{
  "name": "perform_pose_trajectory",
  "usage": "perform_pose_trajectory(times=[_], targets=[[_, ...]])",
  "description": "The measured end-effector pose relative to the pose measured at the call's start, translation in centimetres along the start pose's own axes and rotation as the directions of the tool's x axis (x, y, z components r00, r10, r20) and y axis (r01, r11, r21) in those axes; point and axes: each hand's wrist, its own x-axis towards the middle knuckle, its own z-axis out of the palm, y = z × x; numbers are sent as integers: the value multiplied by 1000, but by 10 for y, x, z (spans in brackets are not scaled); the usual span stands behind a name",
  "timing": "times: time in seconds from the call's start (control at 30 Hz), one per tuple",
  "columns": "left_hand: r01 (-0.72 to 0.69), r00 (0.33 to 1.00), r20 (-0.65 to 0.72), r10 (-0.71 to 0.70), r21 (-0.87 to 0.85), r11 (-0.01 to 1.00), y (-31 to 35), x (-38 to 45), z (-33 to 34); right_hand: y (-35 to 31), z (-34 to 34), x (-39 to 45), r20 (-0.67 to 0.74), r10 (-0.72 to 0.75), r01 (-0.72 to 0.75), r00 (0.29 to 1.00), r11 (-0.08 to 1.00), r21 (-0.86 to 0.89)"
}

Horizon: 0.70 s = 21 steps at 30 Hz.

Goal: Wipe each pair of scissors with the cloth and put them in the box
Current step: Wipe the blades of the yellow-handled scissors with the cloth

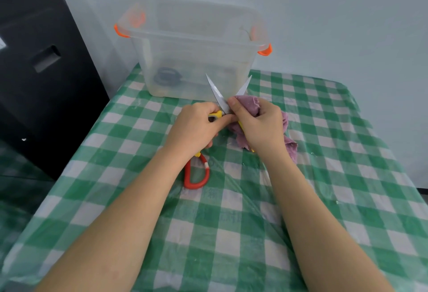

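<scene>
Head view. One pair of yellow-handled steel scissors [221, 97], blades spread, held above the table: left hand [196, 127] grips the handle; right hand [259, 124] pinches one purple cloth [251, 106] at the blades. One clear plastic box [196, 55] with orange clips behind, dark ring-shaped item [165, 76] inside. One red loop handle [196, 173] on green checked tablecloth [231, 233].

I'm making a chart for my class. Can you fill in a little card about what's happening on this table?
left hand: grips the yellow scissors by a handle
right hand: holds the purple cloth against a blade
blades: spread open, tips pointing at the box
box: clear, orange clips, something dark inside
red-handled scissors: lying on the checked tablecloth, partly under the left wrist
</scene>
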Motion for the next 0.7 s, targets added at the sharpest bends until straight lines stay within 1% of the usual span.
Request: perform_pose_trajectory(times=[0.17,0.27,0.4,0.47,0.53,0.6,0.7], targets=[[31,999,20,-30,-60,998,0,-3,-1,0,-6,0,121,58,-70,991,993,98],[63,997,39,-59,-102,993,-2,-2,-1,2,-11,3,185,76,-97,980,989,108],[120,991,76,-110,-154,981,-6,1,0,6,-16,6,269,160,-212,950,961,178],[141,987,95,-127,-165,976,-6,1,-1,3,-18,6,296,209,-287,932,924,253],[147,986,104,-131,-168,975,-5,2,-2,3,-19,7,313,233,-330,921,893,307],[148,985,108,-131,-167,975,-4,1,-2,3,-19,8,315,232,-332,921,889,316],[143,986,108,-127,-154,978,-3,-1,-1,6,-15,8,283,219,-299,934,912,280]])
